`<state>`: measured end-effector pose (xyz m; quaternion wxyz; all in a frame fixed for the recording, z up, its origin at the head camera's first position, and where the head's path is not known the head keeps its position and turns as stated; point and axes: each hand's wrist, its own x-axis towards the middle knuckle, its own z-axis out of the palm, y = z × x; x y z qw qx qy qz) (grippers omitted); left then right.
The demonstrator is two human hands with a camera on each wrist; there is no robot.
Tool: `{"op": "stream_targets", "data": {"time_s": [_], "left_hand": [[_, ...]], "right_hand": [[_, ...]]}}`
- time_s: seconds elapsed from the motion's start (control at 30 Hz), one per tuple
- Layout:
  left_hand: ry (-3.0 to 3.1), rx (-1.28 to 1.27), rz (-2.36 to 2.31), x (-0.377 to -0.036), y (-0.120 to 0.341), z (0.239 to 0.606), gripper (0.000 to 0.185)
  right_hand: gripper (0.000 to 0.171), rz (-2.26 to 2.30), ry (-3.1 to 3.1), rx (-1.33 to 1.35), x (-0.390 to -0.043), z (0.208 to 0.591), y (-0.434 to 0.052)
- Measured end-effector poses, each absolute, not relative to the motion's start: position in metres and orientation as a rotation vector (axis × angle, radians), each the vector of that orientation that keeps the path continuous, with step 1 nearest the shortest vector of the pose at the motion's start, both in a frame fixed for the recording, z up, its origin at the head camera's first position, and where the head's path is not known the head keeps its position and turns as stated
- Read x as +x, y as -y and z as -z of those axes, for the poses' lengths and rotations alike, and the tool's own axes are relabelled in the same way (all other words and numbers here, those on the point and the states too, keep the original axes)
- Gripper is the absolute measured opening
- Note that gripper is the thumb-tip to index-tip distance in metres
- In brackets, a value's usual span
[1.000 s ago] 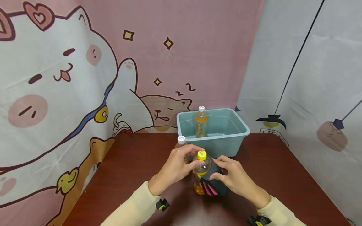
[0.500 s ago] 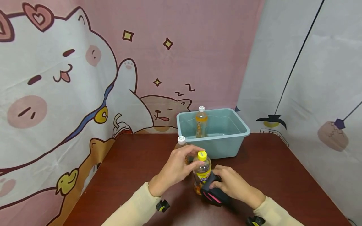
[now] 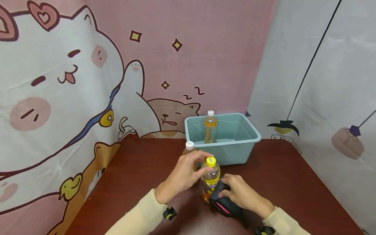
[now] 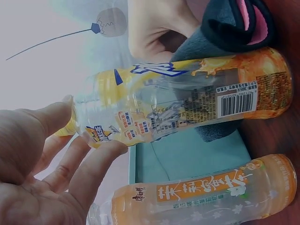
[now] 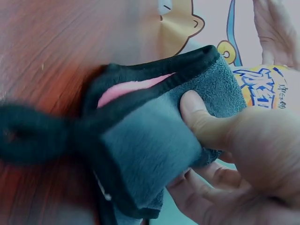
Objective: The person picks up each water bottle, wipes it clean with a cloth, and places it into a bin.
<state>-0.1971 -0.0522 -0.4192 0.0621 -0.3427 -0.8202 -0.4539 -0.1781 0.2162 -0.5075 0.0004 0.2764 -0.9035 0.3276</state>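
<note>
A clear bottle (image 3: 210, 182) with a yellow cap and yellow label stands upright on the table. My left hand (image 3: 185, 171) holds it near the cap, thumb and fingers around its neck, as the left wrist view (image 4: 51, 161) also shows. In my right hand (image 3: 245, 194) is a folded dark grey cloth (image 3: 227, 202) with black edging and a pink inner side; thumb and fingers pinch it. The cloth (image 5: 154, 140) lies against the bottle's right side, and a black loop (image 5: 33, 133) trails from its corner. A second bottle (image 4: 206, 194), white-capped with an orange label, stands behind my left hand.
A light blue plastic bin (image 3: 226, 153) stands at the back of the dark red-brown table (image 3: 141, 169). Inside it, at the left, is another white-capped bottle (image 3: 210, 130). A cartoon-printed curtain (image 3: 217, 49) hangs behind the table.
My right hand has moved the cloth down along the bottle and slightly toward me, uncovering more of its label. The left hand keeps its hold on the bottle's neck.
</note>
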Motion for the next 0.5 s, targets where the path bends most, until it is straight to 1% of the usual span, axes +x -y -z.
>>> {"op": "stream_targets", "data": {"time_s": [0.1,0.5], "left_hand": [[2.477,-1.042,1.354,-0.197,0.052,0.42,0.044],[2.437,-1.052,1.315,-0.198,0.054,0.423,0.043]], "right_hand": [[0.015,-1.055,2.822,0.83,-0.176,0.505,-0.216],[0.035,-1.061,2.63,0.733,-0.173,0.489,-0.218]]}}
